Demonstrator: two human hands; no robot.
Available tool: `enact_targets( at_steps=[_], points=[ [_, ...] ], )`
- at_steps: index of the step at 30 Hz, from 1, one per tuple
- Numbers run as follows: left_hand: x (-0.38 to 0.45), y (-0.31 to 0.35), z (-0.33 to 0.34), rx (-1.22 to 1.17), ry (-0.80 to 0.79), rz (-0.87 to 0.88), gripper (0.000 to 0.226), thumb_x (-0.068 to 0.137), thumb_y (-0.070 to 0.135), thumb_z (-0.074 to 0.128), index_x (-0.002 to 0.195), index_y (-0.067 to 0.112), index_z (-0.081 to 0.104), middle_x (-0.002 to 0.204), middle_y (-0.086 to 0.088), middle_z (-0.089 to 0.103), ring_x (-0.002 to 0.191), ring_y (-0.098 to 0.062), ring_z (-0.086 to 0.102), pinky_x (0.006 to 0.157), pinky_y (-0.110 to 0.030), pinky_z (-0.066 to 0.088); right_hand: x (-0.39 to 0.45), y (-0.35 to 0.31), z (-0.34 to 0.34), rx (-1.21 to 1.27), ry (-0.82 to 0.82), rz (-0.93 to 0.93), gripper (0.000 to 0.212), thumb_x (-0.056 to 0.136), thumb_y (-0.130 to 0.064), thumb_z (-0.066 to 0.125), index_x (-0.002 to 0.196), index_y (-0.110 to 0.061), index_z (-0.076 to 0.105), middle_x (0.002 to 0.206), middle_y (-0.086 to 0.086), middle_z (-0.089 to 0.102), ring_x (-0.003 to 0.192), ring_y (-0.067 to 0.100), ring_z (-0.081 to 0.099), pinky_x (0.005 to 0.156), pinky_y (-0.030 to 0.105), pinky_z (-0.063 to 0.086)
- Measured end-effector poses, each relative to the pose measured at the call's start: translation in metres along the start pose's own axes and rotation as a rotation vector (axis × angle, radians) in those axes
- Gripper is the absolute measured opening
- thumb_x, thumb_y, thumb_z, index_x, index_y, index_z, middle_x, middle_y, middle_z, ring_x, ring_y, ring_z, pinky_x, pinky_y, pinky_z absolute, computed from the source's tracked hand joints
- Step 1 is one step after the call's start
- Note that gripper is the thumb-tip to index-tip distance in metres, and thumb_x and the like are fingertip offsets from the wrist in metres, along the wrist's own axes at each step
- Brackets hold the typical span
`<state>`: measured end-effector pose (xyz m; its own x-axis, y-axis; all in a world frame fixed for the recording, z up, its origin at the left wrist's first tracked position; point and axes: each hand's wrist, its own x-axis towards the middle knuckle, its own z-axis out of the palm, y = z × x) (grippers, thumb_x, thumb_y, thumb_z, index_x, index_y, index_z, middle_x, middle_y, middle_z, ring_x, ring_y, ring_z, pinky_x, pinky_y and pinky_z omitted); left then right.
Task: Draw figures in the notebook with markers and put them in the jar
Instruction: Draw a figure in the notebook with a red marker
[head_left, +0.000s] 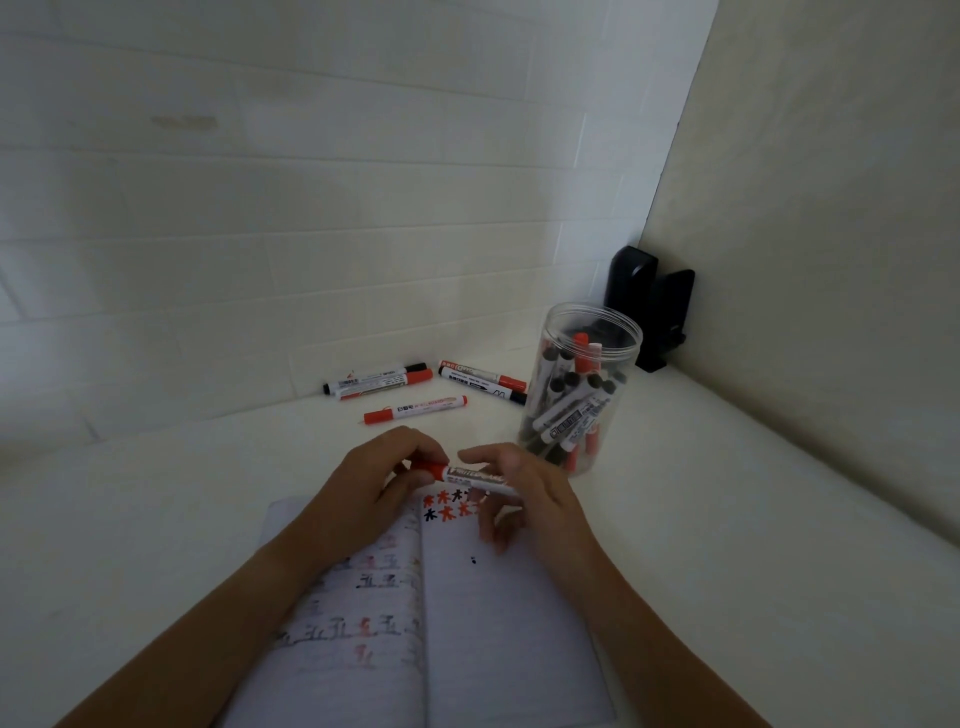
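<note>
A red marker (470, 475) is held above the top of the open notebook (509, 597). The left hand (374, 483) pinches its red cap and the right hand (524, 493) grips the white barrel. Small red and black figures (448, 506) are on the page under it. Just beside, the clear jar (582, 389) stands upright, without lid, with many red and black markers inside. Five loose markers (415, 389) lie near the wall.

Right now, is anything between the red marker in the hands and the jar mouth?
Nothing visible. The red marker is held over the notebook by both hands; the jar stands beyond to the right, lidless, markers inside below the rim.
</note>
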<state>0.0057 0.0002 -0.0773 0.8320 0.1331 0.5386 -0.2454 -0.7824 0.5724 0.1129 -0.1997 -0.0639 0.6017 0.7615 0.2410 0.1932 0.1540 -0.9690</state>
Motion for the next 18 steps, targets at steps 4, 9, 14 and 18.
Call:
enact_targets(
  at_steps=[4,9,14,18],
  points=[
    [0.0,-0.003,-0.001,0.001,0.043,-0.039,0.017,0.094,0.014,0.058,0.108,0.023,0.065,0.102,0.018,0.065,0.097,-0.008,0.063,0.079,-0.022,0.051,0.005,0.003,-0.011,-0.244,0.043,-0.008,0.02,0.102,-0.011,0.057,0.11,-0.016,0.074,0.093,0.003,0.077,0.072,0.021,0.074,0.064,0.036,0.062],
    [-0.002,0.002,0.0,-0.032,-0.045,-0.062,0.024,0.094,0.014,0.067,0.114,0.024,0.061,0.098,0.017,0.069,0.092,-0.008,0.067,0.078,-0.024,0.053,0.008,0.013,-0.013,-0.86,-0.096,-0.199,0.021,0.094,-0.033,0.06,0.113,-0.029,0.066,0.097,-0.015,0.07,0.086,0.003,0.065,0.077,0.028,0.057],
    [0.0,0.004,0.006,-0.035,-0.052,-0.071,0.018,0.098,0.039,0.057,0.113,0.029,0.056,0.094,0.019,0.068,0.087,-0.003,0.065,0.076,-0.019,0.05,0.008,0.018,0.02,-1.076,-0.086,-0.261,0.041,0.096,-0.042,0.029,0.12,-0.023,0.057,0.102,-0.005,0.065,0.085,0.013,0.058,0.071,0.033,0.051],
    [0.0,-0.02,0.013,0.322,0.095,-0.169,0.05,0.099,0.057,0.032,0.139,0.032,0.049,0.144,0.008,0.045,0.135,-0.013,0.041,0.11,-0.043,0.038,0.013,0.021,0.029,-1.171,-0.002,-0.278,0.043,0.094,-0.04,0.022,0.108,-0.019,0.057,0.092,-0.001,0.06,0.073,0.016,0.053,0.063,0.029,0.038]
  ],
)
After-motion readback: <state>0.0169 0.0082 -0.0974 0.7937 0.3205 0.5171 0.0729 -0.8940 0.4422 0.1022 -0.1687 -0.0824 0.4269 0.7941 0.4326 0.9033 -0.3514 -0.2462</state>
